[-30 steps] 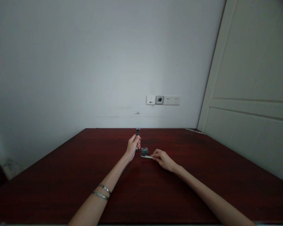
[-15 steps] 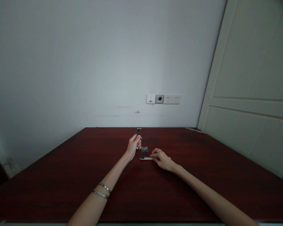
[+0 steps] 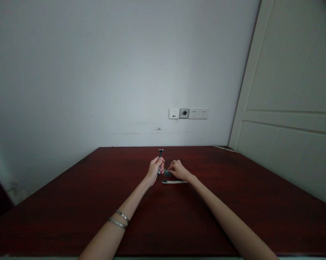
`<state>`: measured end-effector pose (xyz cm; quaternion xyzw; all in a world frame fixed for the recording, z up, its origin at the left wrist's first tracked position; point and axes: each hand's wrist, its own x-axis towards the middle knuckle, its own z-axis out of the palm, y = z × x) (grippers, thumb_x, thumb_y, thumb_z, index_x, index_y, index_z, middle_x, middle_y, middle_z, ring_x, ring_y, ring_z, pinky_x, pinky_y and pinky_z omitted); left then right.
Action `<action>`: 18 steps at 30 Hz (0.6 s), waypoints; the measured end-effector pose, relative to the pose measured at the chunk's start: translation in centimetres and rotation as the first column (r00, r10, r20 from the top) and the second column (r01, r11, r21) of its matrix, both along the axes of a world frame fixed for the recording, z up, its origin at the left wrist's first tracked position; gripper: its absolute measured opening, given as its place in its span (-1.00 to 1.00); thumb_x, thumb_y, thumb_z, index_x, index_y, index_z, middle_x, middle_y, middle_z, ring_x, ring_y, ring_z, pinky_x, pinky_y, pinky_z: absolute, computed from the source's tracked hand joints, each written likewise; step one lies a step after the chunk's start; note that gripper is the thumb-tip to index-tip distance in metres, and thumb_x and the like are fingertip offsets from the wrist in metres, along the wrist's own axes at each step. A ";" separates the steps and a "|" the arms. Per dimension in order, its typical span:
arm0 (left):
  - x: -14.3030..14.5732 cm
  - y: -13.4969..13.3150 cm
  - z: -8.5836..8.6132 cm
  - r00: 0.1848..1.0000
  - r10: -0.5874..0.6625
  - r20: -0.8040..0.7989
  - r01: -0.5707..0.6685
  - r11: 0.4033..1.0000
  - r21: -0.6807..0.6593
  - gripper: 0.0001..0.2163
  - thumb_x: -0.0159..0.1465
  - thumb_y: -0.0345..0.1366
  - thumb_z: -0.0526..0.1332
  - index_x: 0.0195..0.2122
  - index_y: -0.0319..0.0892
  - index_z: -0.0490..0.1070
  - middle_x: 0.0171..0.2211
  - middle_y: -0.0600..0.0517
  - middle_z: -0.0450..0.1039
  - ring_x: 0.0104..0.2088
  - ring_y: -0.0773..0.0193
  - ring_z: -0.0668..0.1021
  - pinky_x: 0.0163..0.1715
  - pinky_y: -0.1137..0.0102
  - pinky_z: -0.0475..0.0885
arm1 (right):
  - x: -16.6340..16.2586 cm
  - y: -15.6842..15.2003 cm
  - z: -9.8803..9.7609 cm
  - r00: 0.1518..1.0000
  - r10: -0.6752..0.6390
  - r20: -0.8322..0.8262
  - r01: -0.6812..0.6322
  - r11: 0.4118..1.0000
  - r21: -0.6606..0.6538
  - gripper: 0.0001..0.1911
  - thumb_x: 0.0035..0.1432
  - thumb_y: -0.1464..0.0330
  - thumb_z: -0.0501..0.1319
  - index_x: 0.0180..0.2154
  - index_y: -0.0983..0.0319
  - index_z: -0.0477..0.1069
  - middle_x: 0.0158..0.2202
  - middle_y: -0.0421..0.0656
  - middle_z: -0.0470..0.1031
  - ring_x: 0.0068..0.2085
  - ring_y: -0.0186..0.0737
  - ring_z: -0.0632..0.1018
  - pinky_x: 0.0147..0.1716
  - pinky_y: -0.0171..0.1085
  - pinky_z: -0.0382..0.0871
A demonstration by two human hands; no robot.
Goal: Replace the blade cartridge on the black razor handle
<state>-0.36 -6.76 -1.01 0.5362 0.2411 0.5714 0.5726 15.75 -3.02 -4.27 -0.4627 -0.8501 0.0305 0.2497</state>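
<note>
At centre frame on the dark red surface (image 3: 98,202), the left hand (image 3: 155,169) keeps its grip clamped round an upright razor handle (image 3: 160,153), while the right hand (image 3: 178,169), its grip unclear, touches a small dark case (image 3: 166,173) beside it, seemingly steadying it; lifting it would call for a fine pinch.
</note>
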 end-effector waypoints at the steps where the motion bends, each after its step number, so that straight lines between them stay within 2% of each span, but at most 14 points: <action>1: 0.0 0.0 0.0 1.000 -0.001 0.001 0.001 1.000 -0.004 -0.71 0.09 -0.07 0.21 -0.46 -0.21 0.23 -0.68 0.21 0.08 -0.73 0.53 0.16 -0.73 0.56 0.14 | 0.0 0.0 0.0 1.000 0.001 -0.001 -0.001 1.000 -0.007 -0.80 0.06 0.38 0.17 -0.32 0.24 0.56 -0.26 -0.05 0.40 -0.15 -0.14 0.32 -0.10 -0.23 0.17; 18: 0.1 0.0 -0.3 1.000 0.000 -0.012 -0.001 1.000 -0.030 -0.70 0.07 -0.07 0.22 -0.45 -0.21 0.24 -0.69 0.22 0.08 -0.74 0.53 0.16 -0.75 0.56 0.13 | -0.3 -0.2 -0.2 0.998 0.053 -0.017 -0.052 0.998 0.035 -0.80 0.06 0.36 0.17 -0.32 0.25 0.55 -0.28 -0.06 0.41 -0.16 -0.15 0.33 -0.12 -0.24 0.21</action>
